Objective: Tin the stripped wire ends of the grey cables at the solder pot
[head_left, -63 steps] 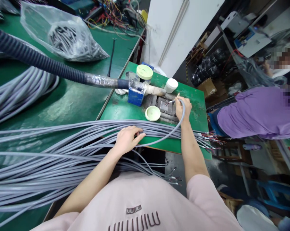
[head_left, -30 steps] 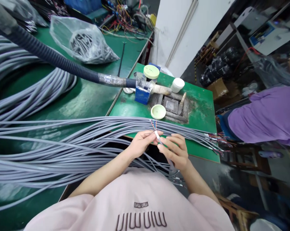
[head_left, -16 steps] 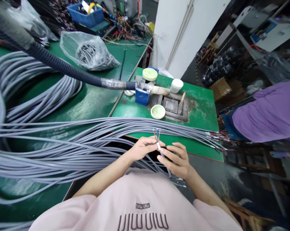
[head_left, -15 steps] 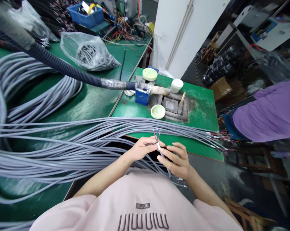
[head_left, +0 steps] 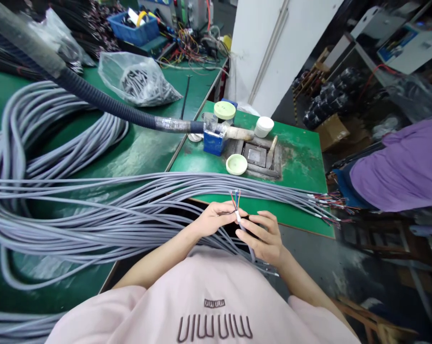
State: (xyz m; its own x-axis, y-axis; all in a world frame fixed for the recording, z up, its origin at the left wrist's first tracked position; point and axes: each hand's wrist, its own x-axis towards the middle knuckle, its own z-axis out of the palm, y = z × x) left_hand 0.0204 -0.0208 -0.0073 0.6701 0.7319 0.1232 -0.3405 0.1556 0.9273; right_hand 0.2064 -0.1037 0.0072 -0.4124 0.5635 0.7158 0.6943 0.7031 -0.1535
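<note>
Close to my chest, a grey cable [head_left: 252, 253] stands with its stripped end up. Thin coloured wires [head_left: 236, 198] fan out above a white band [head_left: 237, 216] at its top. My left hand [head_left: 216, 220] pinches the cable end at the band between thumb and fingers. Just below the band, my right hand [head_left: 263, 237] holds the cable with bent fingers and thumb. A dark wire runs sideways by my left fingers. More grey cables [head_left: 201, 184] lie in a long bundle beyond both hands, their wire ends [head_left: 332, 203] at the right table edge.
A flexible hose [head_left: 130, 114] reaches over the green table [head_left: 301, 157] to a blue box [head_left: 213, 145]. Nearby stand a pale green dish [head_left: 236, 164], a white tub [head_left: 264, 126] and a metal-framed unit [head_left: 258, 157]. A person in a purple top [head_left: 402, 167] is at right.
The whole view has shifted slightly. Both hands keep their hold on the cable end, and my right fingers have moved only a little around it.
</note>
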